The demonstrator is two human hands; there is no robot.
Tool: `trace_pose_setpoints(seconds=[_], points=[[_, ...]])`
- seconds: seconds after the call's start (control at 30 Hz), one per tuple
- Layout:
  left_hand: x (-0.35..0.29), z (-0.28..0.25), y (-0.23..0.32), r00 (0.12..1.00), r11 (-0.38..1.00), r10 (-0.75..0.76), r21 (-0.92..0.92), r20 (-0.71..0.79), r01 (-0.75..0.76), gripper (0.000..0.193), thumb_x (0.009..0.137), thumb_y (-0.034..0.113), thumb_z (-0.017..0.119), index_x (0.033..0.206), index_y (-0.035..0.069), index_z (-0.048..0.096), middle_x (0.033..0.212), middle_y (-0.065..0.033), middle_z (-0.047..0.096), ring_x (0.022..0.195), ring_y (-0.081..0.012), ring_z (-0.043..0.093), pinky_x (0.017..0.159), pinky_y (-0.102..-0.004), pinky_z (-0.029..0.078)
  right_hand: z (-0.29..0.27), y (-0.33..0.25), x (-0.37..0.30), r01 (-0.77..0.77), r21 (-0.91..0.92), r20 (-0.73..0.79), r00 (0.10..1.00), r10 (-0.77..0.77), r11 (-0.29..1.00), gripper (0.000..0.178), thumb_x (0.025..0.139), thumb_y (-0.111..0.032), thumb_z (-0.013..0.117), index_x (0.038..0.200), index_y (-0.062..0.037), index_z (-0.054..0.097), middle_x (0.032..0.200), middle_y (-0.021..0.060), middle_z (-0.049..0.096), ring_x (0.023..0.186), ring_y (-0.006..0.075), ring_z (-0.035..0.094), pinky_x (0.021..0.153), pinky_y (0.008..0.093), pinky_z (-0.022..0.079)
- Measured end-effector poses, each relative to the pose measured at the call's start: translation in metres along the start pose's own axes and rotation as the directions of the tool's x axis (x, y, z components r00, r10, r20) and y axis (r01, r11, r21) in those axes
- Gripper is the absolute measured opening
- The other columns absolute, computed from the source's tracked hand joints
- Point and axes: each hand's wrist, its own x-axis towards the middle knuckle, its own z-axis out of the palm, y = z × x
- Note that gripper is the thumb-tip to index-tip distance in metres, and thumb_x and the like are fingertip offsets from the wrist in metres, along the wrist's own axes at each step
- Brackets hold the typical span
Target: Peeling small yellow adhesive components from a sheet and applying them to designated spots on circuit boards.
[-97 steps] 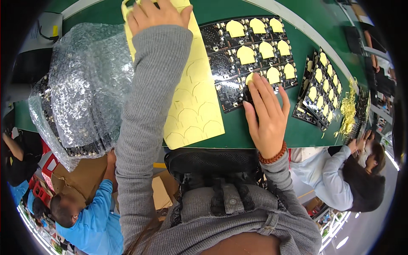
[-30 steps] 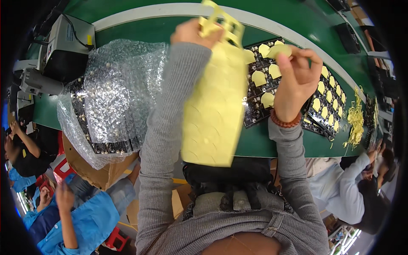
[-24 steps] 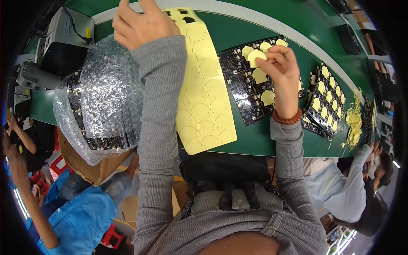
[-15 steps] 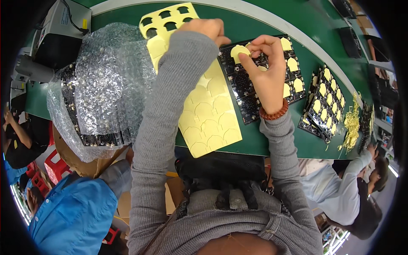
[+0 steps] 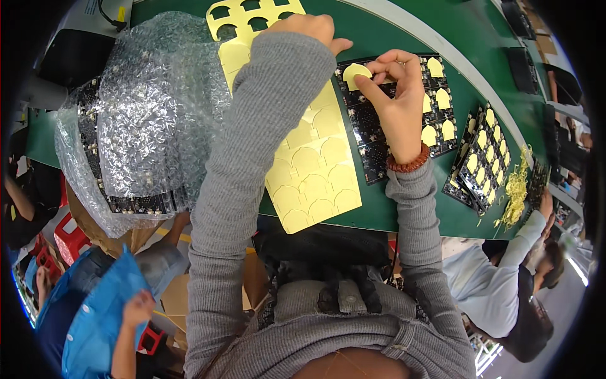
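Observation:
In a pinch between thumb and fingertips, my right hand [image 5: 402, 95] holds a yellow arch-shaped sticker [image 5: 357, 76]. This sticker is over the top left corner of a black circuit board panel [image 5: 366, 129], which carries several similar stickers on its right side. My left hand [image 5: 304, 29] is over the upper part of a yellow sticker sheet [image 5: 314, 170], thumb stretched out to the right and the other fingers bent and partly hidden. Nothing shows in it. The sheet's top rows have cut-out holes; lower down, its sticker shapes are still in place.
Bubble wrap [image 5: 148, 120] with dark boards inside lies at left. To the right are stacked stickered boards [image 5: 483, 161] and a heap of yellow scraps [image 5: 514, 192]. A grey machine [image 5: 79, 50] stands far left. Co-workers sit on both sides; one wears a blue garment [image 5: 104, 316].
My left hand has moved slightly right and up, its thumb now spread away. The pinched sticker remains at the panel's corner. At left, the co-worker in blue has shifted and a hand has appeared.

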Motion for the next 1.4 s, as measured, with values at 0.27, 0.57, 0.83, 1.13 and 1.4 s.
trace_pose_setpoints(seconds=[0.27, 0.57, 0.83, 1.13, 1.4], points=[[-0.002, 0.004, 0.002, 0.999, 0.999, 0.021, 0.029, -0.026, -0.020, 0.037, 0.083, 0.043, 0.052, 0.083, 0.007, 0.059, 0.064, -0.0085, 0.060, 0.061, -0.0208, 0.060, 0.059, -0.0329, 0.049, 0.001, 0.000, -0.001, 0.006, -0.035, 0.008, 1.000, -0.006, 0.999, 0.034, 0.066, 0.003, 0.065, 0.091, -0.0013, 0.042, 0.075, 0.0038, 0.058, 0.065, 0.0103, 0.045, 0.062, 0.0221, 0.041], [0.000, 0.007, 0.004, 1.000, 1.000, 0.009, 0.020, -0.010, -0.008, 0.037, 0.084, 0.043, 0.051, 0.084, 0.007, 0.058, 0.064, -0.0086, 0.060, 0.061, -0.0204, 0.060, 0.059, -0.0326, 0.049, -0.001, 0.001, -0.001, 0.008, -0.063, 0.006, 1.000, -0.008, 0.998, 0.033, 0.066, 0.002, 0.064, 0.091, -0.0007, 0.043, 0.075, 0.0041, 0.058, 0.065, 0.0103, 0.045, 0.061, 0.0220, 0.041], [-0.004, -0.009, -0.008, 0.987, 0.987, 0.057, -0.159, 0.153, -0.032, 0.039, 0.076, 0.044, 0.062, 0.084, 0.006, 0.057, 0.064, -0.0066, 0.057, 0.057, -0.0170, 0.057, 0.057, -0.0313, 0.048, 0.003, -0.003, -0.003, 0.102, -0.247, 0.025, 0.995, -0.099, 0.964, 0.026, 0.070, 0.003, 0.063, 0.090, -0.0022, 0.047, 0.079, 0.0030, 0.056, 0.068, 0.0090, 0.045, 0.064, 0.0212, 0.039], [-0.005, -0.009, 0.000, 0.967, 0.982, 0.119, -0.173, 0.223, -0.081, 0.033, 0.076, 0.036, 0.063, 0.086, 0.005, 0.055, 0.082, -0.0104, 0.059, 0.081, -0.0232, 0.059, 0.069, -0.0350, 0.049, 0.006, -0.008, -0.009, 0.329, -0.531, 0.138, 0.943, -0.304, 0.781, 0.019, 0.070, -0.001, 0.060, 0.087, -0.0027, 0.051, 0.083, 0.0061, 0.054, 0.072, 0.0226, 0.049, 0.072, 0.0327, 0.039], [-0.006, -0.012, 0.001, 0.958, 0.981, 0.122, -0.181, 0.261, -0.075, 0.030, 0.075, 0.031, 0.064, 0.087, 0.005, 0.055, 0.084, -0.0118, 0.058, 0.084, -0.0251, 0.058, 0.073, -0.0355, 0.047, 0.008, -0.013, -0.011, 0.354, -0.680, -0.007, 0.873, -0.488, 0.642, 0.022, 0.071, -0.002, 0.059, 0.093, -0.0023, 0.056, 0.094, 0.0067, 0.058, 0.080, 0.0237, 0.054, 0.078, 0.0353, 0.037]])
